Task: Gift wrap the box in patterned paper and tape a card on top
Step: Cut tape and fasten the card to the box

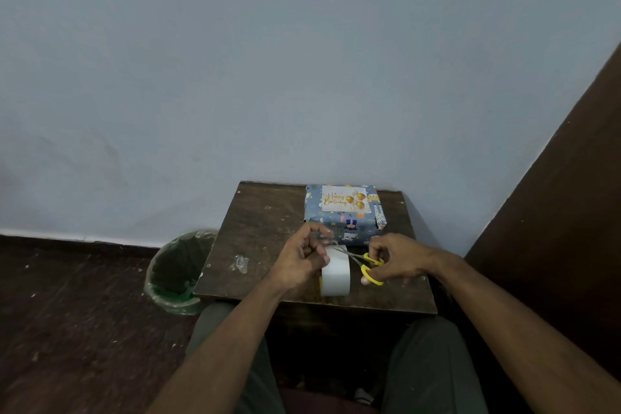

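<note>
A box wrapped in blue patterned paper (pixel 349 228) stands at the back of the small dark table (pixel 262 232). A white "Happy Birthday" card (pixel 346 198) lies on its top. In front of it a wide roll of clear tape (pixel 336 274) stands on the table. My left hand (pixel 302 262) pinches a strip of tape pulled up from the roll. My right hand (pixel 396 260) grips yellow-handled scissors (pixel 368 265), whose blades point left toward the strip.
A crumpled scrap of clear tape (pixel 240 262) lies on the table's left part. A green-lined waste bin (pixel 178 270) stands on the floor left of the table. A dark wooden panel (pixel 554 212) rises on the right. The wall is close behind.
</note>
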